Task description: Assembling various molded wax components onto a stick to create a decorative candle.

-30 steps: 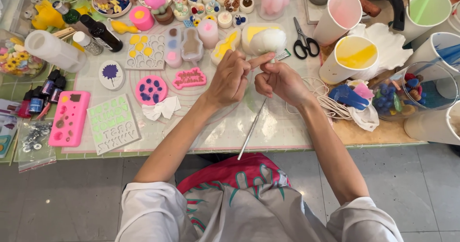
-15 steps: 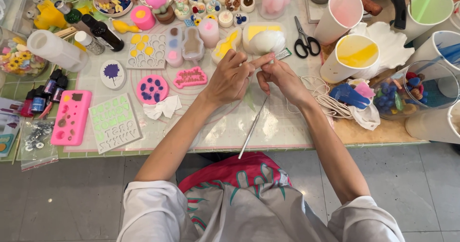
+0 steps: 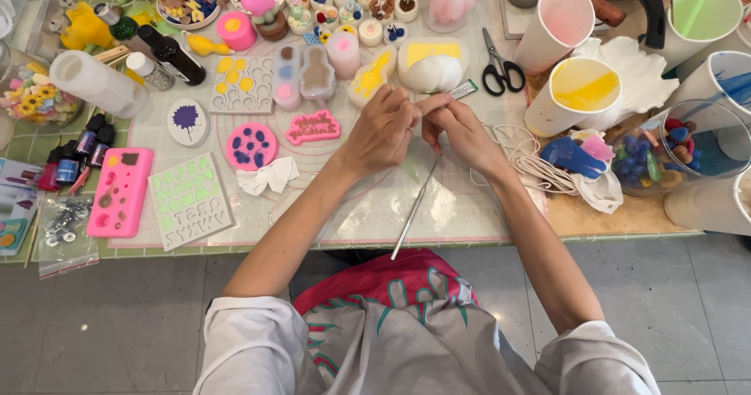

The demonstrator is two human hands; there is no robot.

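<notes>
Nothing much has moved: both hands stay together over the mat [image 3: 328,207]. Left hand [image 3: 381,133] and right hand [image 3: 456,125] pinch something tiny between their fingertips; I cannot tell what. A thin metal stick [image 3: 415,207] lies just below them.

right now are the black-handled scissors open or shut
Shut: the black-handled scissors lie flat on the table with blades together, pointing away from the person.

a bare strip of the surface [image 3: 469,207] lies open below both hands, crossed only by the thin metal tool [image 3: 415,207], while molds [image 3: 250,146], cups [image 3: 575,94] and scissors [image 3: 499,70] crowd every other side.
</notes>
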